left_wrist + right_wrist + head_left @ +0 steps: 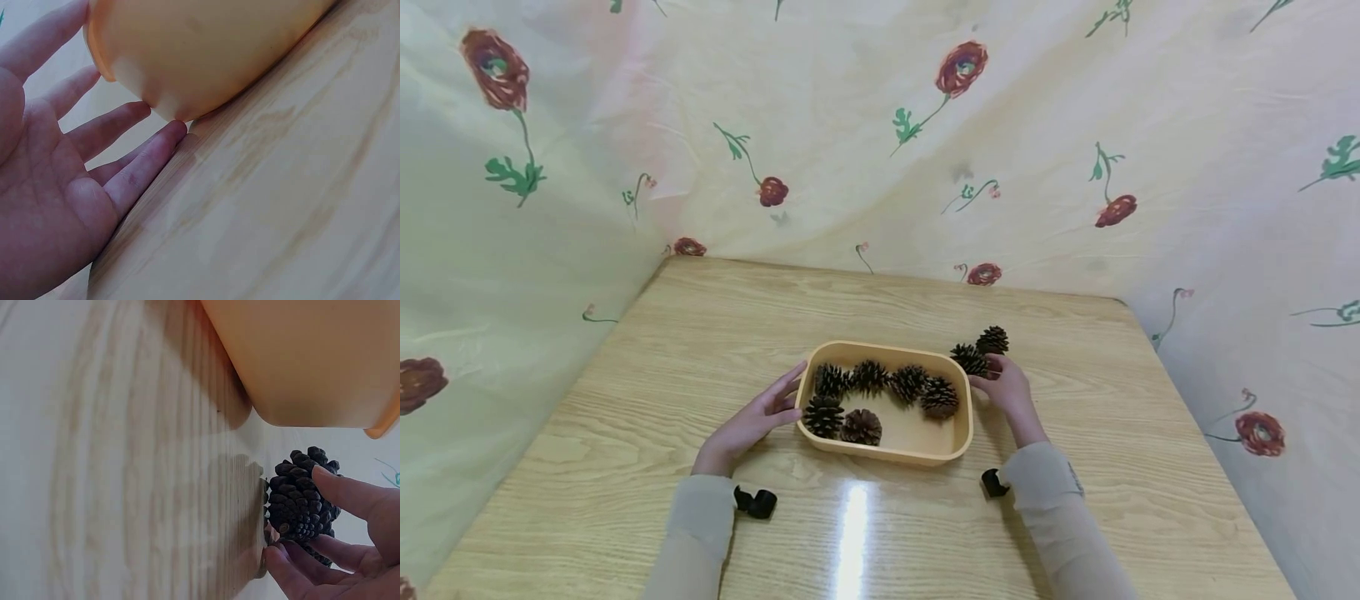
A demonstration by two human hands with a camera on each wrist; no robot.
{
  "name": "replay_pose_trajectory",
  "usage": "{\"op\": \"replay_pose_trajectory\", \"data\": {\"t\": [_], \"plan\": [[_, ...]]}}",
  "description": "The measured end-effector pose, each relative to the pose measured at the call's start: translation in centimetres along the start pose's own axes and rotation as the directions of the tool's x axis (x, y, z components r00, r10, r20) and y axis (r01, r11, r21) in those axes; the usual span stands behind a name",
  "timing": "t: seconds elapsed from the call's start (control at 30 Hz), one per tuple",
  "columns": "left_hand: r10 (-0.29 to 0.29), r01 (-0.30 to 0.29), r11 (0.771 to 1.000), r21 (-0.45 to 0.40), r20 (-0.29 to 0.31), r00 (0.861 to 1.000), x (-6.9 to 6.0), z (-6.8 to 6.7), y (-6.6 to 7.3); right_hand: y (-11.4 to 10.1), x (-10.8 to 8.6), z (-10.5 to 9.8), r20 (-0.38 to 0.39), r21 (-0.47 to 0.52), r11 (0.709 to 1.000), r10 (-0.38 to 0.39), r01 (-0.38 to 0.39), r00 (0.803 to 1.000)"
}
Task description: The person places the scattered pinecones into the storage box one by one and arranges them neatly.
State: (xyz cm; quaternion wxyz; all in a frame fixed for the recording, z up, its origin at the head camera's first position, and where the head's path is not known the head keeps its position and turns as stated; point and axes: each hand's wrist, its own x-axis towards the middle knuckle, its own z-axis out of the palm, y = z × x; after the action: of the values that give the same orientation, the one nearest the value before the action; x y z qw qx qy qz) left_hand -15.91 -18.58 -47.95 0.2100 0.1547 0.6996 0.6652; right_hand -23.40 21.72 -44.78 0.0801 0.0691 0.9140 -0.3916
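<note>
An oblong yellow-orange plastic box (880, 456) stands on the table with several brown pine cones (861, 427) inside, mostly along its left and back walls. At its left end my left hand (758, 422) touches the wall, fingertips against the side in the left wrist view and fingers extended. Just beyond the right end, my right hand (1006, 388) holds a pine cone (299, 503) between thumb and fingers, low by the tabletop. Another pine cone (992, 340) lies right behind the held one. Part of the held cone is hidden by the fingers.
The light wood table (737, 300) carries the box near its middle. A floral cloth (850, 150) hangs behind the table and at both sides. Black wrist mounts (763, 503) sit by each cuff. A bright reflection shows on the tabletop in front of the box.
</note>
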Motion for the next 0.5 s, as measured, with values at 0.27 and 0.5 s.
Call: {"op": "replay_pose_trajectory", "data": {"t": [0.27,0.5], "plan": [[-0.001,0.001,1.0,-0.004,-0.001,1.0,-0.03,0.05,0.05,-0.07,-0.16,-0.08,-0.022,0.018,1.0,-0.002,0.003,1.0],[-0.002,0.002,1.0,-0.01,0.001,1.0,0.04,-0.03,-0.13,0.21,-0.86,-0.5,-0.017,0.075,0.997,0.016,-0.015,1.0]]}}
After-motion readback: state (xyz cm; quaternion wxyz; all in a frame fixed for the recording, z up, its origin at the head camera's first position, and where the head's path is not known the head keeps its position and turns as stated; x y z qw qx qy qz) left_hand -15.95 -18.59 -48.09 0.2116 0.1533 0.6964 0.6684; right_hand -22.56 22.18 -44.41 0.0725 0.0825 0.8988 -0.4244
